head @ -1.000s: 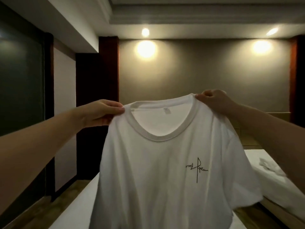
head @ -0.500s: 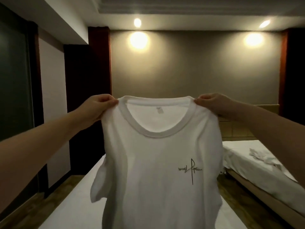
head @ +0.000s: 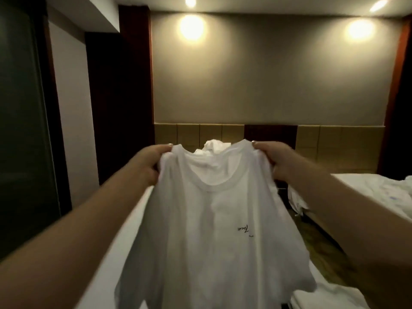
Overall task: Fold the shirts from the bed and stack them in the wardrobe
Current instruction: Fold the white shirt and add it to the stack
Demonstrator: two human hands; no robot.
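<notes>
The shirt is plain white with a small black script mark on its chest. The bed is white, the headboard tan in square panels, the wall grey-beige.

One head-worn view (wide-angle) faces forward and down, near the hands.

Both hands are gripping a white T-shirt at its shoulders: left hand, right hand. It is hanging over the bed.
</notes>
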